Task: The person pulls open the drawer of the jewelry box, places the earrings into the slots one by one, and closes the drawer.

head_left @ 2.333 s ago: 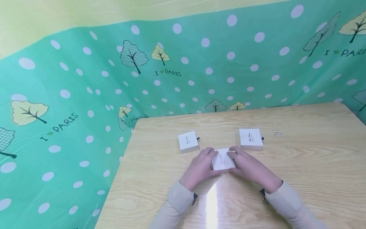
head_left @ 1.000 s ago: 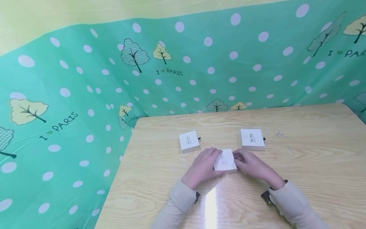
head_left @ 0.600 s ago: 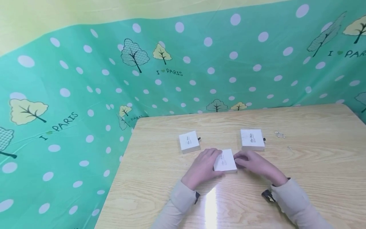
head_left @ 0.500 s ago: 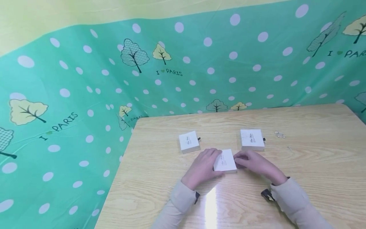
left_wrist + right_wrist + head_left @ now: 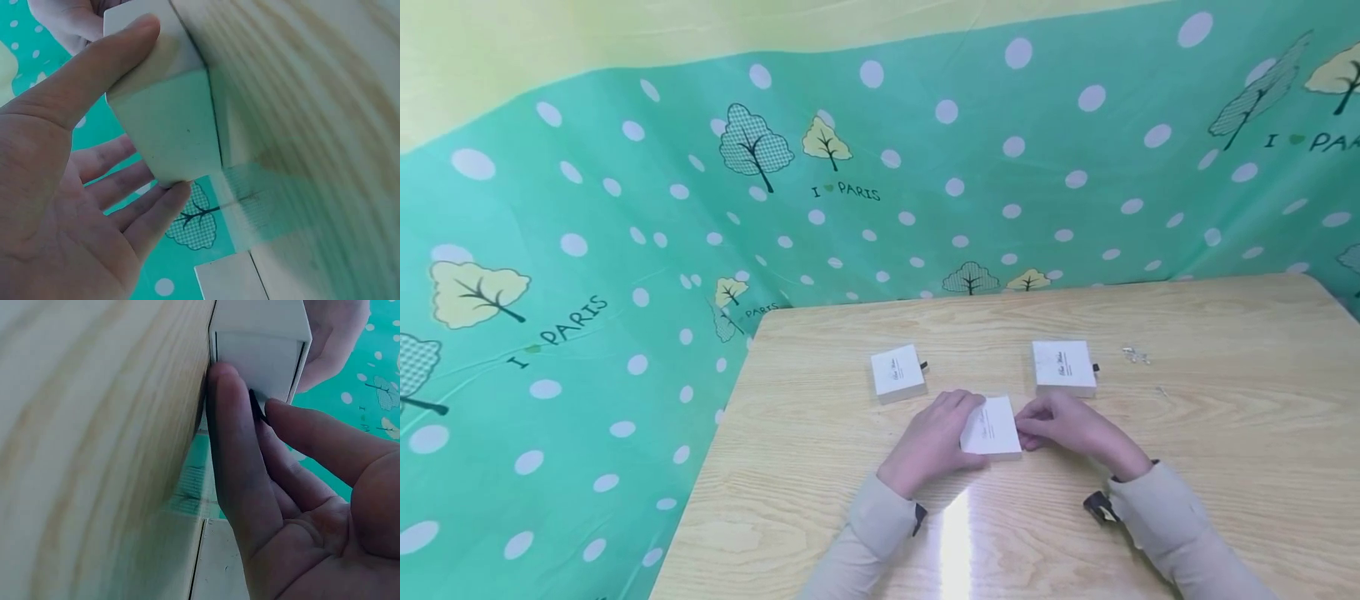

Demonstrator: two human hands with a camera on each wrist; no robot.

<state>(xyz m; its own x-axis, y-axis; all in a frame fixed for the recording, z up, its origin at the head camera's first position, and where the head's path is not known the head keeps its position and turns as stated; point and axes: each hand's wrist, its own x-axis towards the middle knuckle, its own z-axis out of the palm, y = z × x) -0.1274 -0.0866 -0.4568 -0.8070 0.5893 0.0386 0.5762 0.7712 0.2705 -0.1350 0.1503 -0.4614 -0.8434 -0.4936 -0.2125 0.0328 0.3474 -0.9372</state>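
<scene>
A small white drawer box [image 5: 998, 427] with dark script lettering lies flat on the table between the two hands. My left hand [image 5: 928, 440] grips its left part, thumb on the near side and fingers at the far side, as the left wrist view shows with the box's side [image 5: 165, 125]. At the box's right end, my right hand [image 5: 1067, 427] pinches a black ribbon tab [image 5: 257, 406] between thumb and fingers. The drawer's end face [image 5: 259, 359] looks about level with the sleeve. The box's contents are hidden.
Two similar white boxes, a left one [image 5: 898, 372] and a right one [image 5: 1063, 365], stand farther back with black tabs facing right. Several small clear or silvery pieces [image 5: 1136, 356] lie right of them, and one tiny piece [image 5: 1162, 391] sits nearer. A patterned green cloth [image 5: 865, 167] hangs behind the wooden table [image 5: 775, 467].
My right hand has gone from gripping the box's right part to pinching the tab at its right end. The left hand keeps its grip on the box.
</scene>
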